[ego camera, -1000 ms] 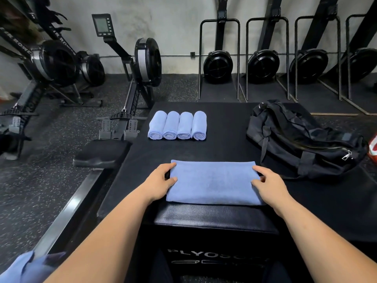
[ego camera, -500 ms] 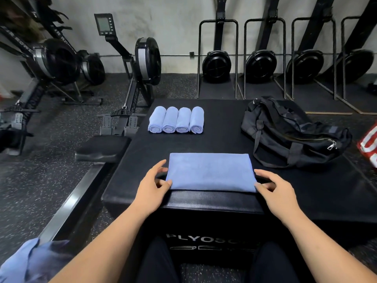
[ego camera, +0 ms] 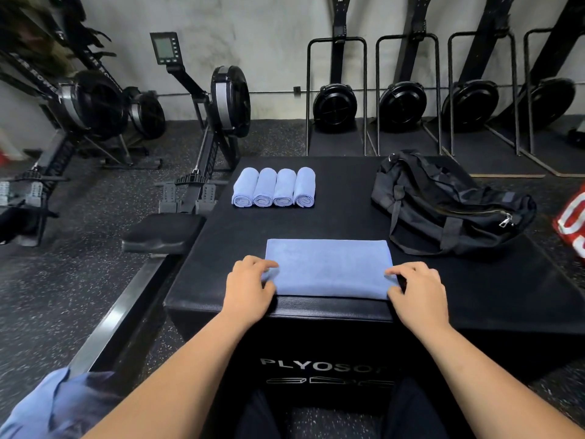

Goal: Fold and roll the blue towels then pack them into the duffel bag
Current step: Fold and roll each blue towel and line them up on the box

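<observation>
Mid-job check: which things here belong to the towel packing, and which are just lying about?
Job: folded towel, held by left hand and right hand; four rolled towels; duffel bag; blue cloth lower left, probably more towels.
Lying about: rowing machines; red-and-white item at right edge.

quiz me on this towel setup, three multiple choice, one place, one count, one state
1. Where is the duffel bag?
A) on the black box, right of the rolled towels
B) on the floor
C) on top of the rolled towels

2. How many rolled towels lie in the row?
A) two
B) four
C) six

3. The folded towel between the left hand and right hand is:
A) rolled up
B) inside the bag
C) lying flat

Answers:
1 A, the bag sits on the box top, right of the row.
2 B, four rolls lie side by side.
3 C, it lies flat, with a hand at each near corner.
</observation>
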